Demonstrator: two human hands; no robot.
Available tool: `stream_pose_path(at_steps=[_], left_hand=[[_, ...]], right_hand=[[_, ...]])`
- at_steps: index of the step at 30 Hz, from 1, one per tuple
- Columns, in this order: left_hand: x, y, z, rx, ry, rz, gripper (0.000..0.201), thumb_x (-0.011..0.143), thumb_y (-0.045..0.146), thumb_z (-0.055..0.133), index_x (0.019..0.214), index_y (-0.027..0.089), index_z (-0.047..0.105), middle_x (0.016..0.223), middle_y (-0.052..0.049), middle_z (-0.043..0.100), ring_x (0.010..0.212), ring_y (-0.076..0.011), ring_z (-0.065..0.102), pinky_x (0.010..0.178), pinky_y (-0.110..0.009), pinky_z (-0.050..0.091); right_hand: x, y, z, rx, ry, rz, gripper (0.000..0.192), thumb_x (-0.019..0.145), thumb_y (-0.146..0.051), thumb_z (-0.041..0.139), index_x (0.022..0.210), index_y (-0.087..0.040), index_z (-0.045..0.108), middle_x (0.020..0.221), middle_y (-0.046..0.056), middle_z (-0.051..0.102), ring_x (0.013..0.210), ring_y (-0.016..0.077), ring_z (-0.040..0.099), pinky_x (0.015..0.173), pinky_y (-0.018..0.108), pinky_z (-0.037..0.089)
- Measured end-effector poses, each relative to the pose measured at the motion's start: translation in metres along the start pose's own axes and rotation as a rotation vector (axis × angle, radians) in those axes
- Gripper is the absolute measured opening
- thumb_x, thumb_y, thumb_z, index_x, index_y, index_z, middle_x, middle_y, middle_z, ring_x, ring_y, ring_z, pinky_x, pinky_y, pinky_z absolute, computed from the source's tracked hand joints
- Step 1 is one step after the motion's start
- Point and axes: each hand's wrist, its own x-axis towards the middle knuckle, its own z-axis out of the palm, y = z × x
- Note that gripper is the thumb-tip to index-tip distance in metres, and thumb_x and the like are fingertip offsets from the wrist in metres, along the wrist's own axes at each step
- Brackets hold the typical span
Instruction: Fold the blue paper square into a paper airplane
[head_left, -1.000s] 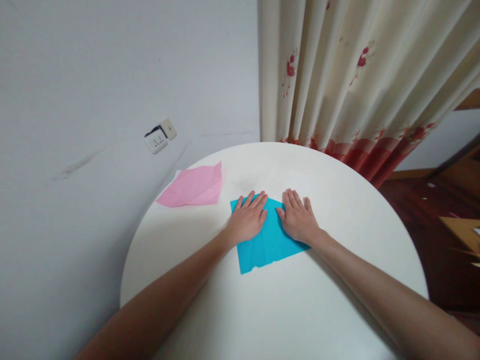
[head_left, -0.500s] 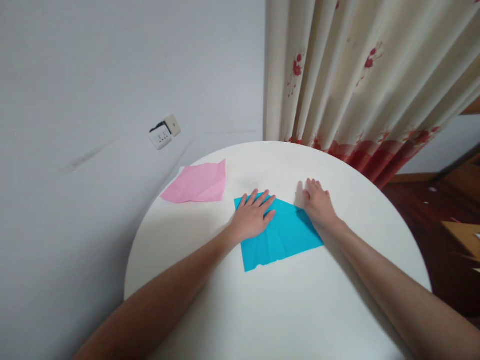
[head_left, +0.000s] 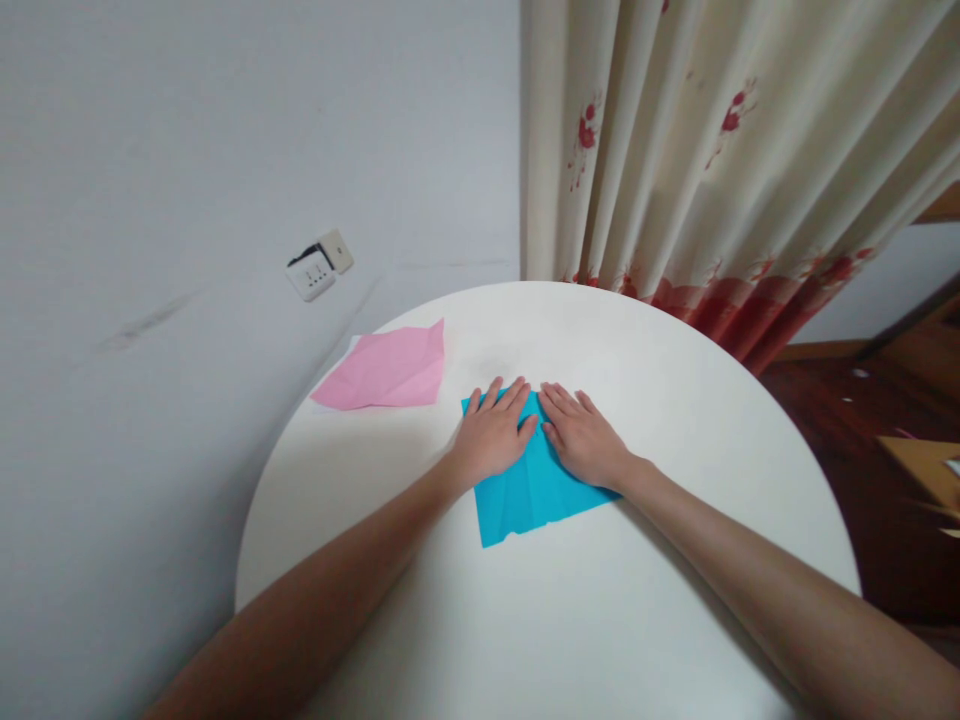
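Note:
A creased sheet of blue paper lies on the round white table, its near edge slightly torn. My left hand rests flat on the left part of the sheet, fingers stretched forward. Close beside it, my right hand is laid flat on the sheet's right part, fingers extended and thumb pointing toward the left hand. Both hands cover much of the paper's far half, so its far right edge is hidden. Neither hand grasps anything.
Pink paper lies at the table's far left, with a white edge showing beneath it. The white table stands against a wall with a socket. A patterned curtain hangs behind, and a wooden piece is at right.
My right hand has moved left from the sheet's right corner and flattened onto the blue paper next to my left hand. My left hand stays in place on the paper.

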Motion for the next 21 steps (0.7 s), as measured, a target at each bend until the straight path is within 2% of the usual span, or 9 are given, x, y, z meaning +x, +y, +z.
stream_pose_path(at_steps=[4, 8, 9, 11, 14, 17, 21], left_hand=[[0.003, -0.002, 0.001, 0.050, 0.006, -0.106, 0.062, 0.104, 0.051, 0.028, 0.157, 0.020, 0.034, 0.166, -0.006, 0.028, 0.154, -0.0343, 0.020, 0.122, -0.059, 0.023], [0.003, 0.001, -0.004, 0.138, 0.054, -0.206, 0.066, 0.105, 0.048, 0.023, 0.157, 0.009, 0.033, 0.164, -0.015, 0.030, 0.154, -0.0326, 0.021, 0.123, -0.058, 0.021], [0.002, 0.002, -0.006, 0.160, 0.077, -0.185, 0.065, 0.105, 0.045, 0.023, 0.157, 0.007, 0.032, 0.164, -0.017, 0.030, 0.154, -0.0320, 0.020, 0.124, -0.057, 0.019], [0.001, 0.004, -0.010, 0.186, 0.111, -0.051, 0.061, 0.106, 0.039, 0.024, 0.157, 0.006, 0.031, 0.164, -0.016, 0.029, 0.155, -0.0291, 0.017, 0.126, -0.054, 0.013], [-0.002, 0.007, -0.010, 0.153, 0.061, 0.167, 0.057, 0.107, 0.035, 0.024, 0.157, 0.010, 0.031, 0.165, -0.011, 0.028, 0.155, -0.0241, 0.019, 0.127, -0.048, 0.014], [-0.003, 0.007, -0.005, 0.093, -0.025, 0.188, 0.059, 0.107, 0.040, 0.023, 0.158, 0.010, 0.030, 0.165, -0.012, 0.028, 0.154, -0.0235, 0.023, 0.125, -0.047, 0.021], [-0.003, 0.005, -0.001, 0.077, -0.038, 0.128, 0.061, 0.107, 0.043, 0.025, 0.156, 0.009, 0.032, 0.166, -0.014, 0.026, 0.155, -0.0254, 0.021, 0.125, -0.048, 0.023]], right_hand=[[0.000, -0.002, -0.001, -0.018, -0.010, 0.002, 0.059, 0.106, -0.033, 0.026, 0.158, -0.007, 0.030, 0.166, 0.014, 0.025, 0.154, 0.0273, 0.022, 0.124, 0.052, 0.020], [0.000, -0.003, -0.002, -0.026, -0.017, 0.008, 0.059, 0.106, -0.034, 0.025, 0.159, -0.007, 0.029, 0.166, 0.013, 0.024, 0.154, 0.0268, 0.022, 0.124, 0.052, 0.020], [0.000, -0.003, -0.002, -0.028, -0.018, 0.008, 0.059, 0.106, -0.034, 0.025, 0.159, -0.007, 0.029, 0.166, 0.013, 0.024, 0.154, 0.0267, 0.022, 0.124, 0.052, 0.020], [0.000, -0.003, -0.001, -0.032, -0.016, 0.007, 0.059, 0.106, -0.034, 0.024, 0.159, -0.007, 0.029, 0.166, 0.013, 0.024, 0.154, 0.0265, 0.022, 0.124, 0.051, 0.019], [0.001, -0.003, 0.000, -0.037, -0.012, 0.006, 0.060, 0.106, -0.035, 0.024, 0.159, -0.007, 0.028, 0.166, 0.013, 0.024, 0.154, 0.0264, 0.022, 0.125, 0.051, 0.018], [0.001, -0.003, 0.000, -0.040, -0.019, 0.009, 0.060, 0.105, -0.034, 0.023, 0.159, -0.007, 0.027, 0.166, 0.013, 0.024, 0.154, 0.0257, 0.021, 0.125, 0.051, 0.018], [-0.002, -0.005, -0.006, -0.038, -0.066, 0.061, 0.063, 0.106, -0.039, 0.021, 0.160, -0.008, 0.025, 0.167, 0.012, 0.019, 0.155, 0.0259, 0.017, 0.125, 0.054, 0.016]])
